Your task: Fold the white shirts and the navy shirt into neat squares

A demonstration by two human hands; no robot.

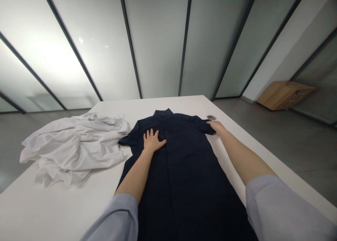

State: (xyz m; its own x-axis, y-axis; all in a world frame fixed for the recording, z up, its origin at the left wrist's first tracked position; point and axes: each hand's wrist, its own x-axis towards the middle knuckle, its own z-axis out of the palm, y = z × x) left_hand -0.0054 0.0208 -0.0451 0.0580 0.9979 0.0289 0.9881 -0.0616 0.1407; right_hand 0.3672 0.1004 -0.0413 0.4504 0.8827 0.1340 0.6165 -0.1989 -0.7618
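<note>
A dark navy short-sleeved shirt (189, 163) lies front side up on the white table, its collar pointing away from me and its lower part running out of view at the bottom. My left hand (152, 141) rests flat on the chest, left of the button placket, with the fingers spread. At the end of the sleeve on the right, my right hand (216, 127) is closed on the cuff edge. The other sleeve stretches out to the left, close to a heap of white cloth (79, 142).
The white table (28, 213) extends under everything. A round grey grommet (211, 117) sits just beyond the right sleeve. On the floor at the far right stands a wooden cabinet (283, 93). Frosted glass panels (160, 41) line the back.
</note>
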